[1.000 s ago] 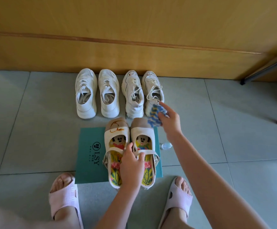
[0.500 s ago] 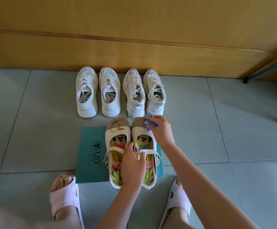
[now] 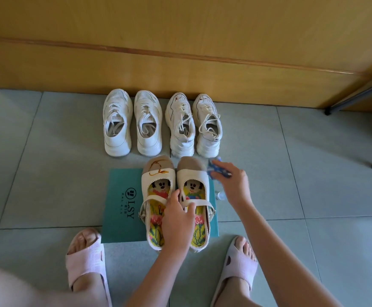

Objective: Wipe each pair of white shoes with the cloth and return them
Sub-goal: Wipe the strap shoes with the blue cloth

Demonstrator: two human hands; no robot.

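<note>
A pair of white strap shoes [image 3: 158, 189] with tan toes and bright cartoon insoles stands on a teal box lid [image 3: 123, 202]. My left hand [image 3: 177, 220] holds both shoes together, fingers curled over their inner edges at the straps. My right hand [image 3: 231, 180] grips a blue patterned cloth [image 3: 217, 170] just off the right shoe's toe, to its right. Two pairs of white sneakers stand in a row by the wooden panel: one pair [image 3: 132, 122] at the left, a chunkier pair [image 3: 194, 125] at the right.
My feet in pale pink slippers [image 3: 85, 258] [image 3: 238, 264] rest on the grey tile floor either side of the lid. A small clear bottle [image 3: 220, 195] lies right of the lid. A yellow wooden panel [image 3: 180, 52] runs behind. Dark furniture legs [image 3: 358, 96] stand at right.
My right hand with the cloth came down onto the right shoe's toe, then slid off to the right of it. My left hand has kept its hold on the shoes.
</note>
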